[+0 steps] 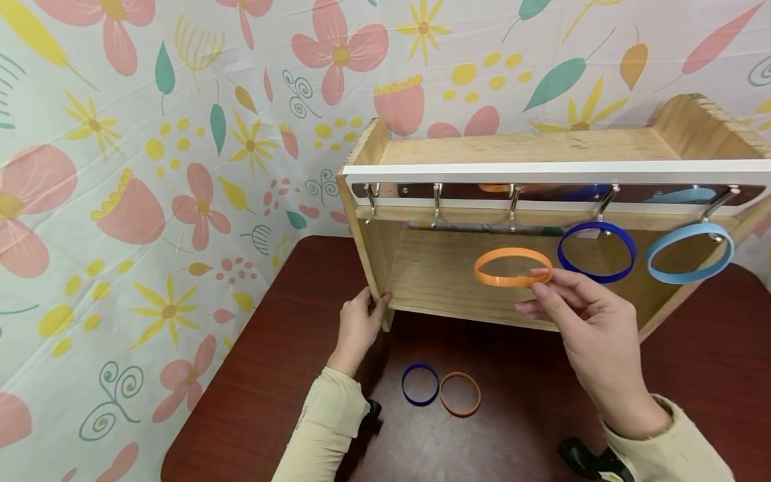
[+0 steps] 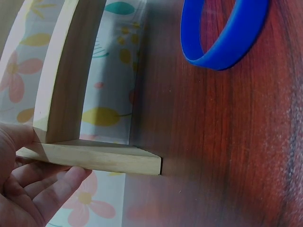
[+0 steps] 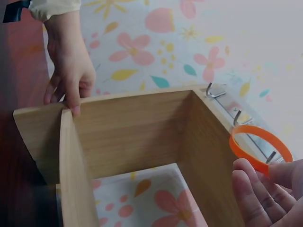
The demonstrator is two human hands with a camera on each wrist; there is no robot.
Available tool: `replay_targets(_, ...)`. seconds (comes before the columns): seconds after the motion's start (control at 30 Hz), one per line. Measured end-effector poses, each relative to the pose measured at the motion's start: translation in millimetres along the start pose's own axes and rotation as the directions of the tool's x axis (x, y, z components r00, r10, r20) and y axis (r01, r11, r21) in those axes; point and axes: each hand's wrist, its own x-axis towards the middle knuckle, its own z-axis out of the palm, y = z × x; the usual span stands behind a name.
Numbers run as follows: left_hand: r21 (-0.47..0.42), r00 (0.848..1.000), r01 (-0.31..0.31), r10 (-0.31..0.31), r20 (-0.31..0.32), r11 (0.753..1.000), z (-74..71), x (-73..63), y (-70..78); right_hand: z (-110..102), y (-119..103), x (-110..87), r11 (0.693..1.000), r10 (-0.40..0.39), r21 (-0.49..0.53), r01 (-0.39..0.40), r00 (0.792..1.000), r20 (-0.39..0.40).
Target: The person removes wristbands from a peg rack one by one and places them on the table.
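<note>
My right hand (image 1: 593, 328) pinches an orange silicone wristband (image 1: 502, 281) between thumb and fingers, in front of the wooden shelf (image 1: 434, 274). Just behind the band is the middle hook (image 1: 514, 207); in the head view they look apart. At the shelf's lower left corner, my left hand (image 1: 358, 328) grips the side panel (image 2: 109, 156), with the thumb on the near side and fingers beneath in the left wrist view. A dark blue wristband (image 1: 602, 278) hangs on the fourth hook, and a light blue wristband (image 1: 687, 276) on the rightmost one.
A dark blue wristband (image 1: 421, 404) and another orange wristband (image 1: 460, 414) lie side by side on the reddish-brown table (image 1: 259, 375). The two left hooks (image 1: 436, 204) carry no band. Flower-patterned cloth (image 1: 199, 120) covers the wall behind.
</note>
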Motion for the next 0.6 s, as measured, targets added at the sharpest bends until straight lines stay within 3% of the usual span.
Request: replay_targets(0.6, 0.006, 1.000, -0.010, 0.010, -0.002, 1.000, -1.1, -0.4, 0.5, -11, 7, -11.8, 0.998, 0.049, -0.036, -0.049, 0.999, -0.001)
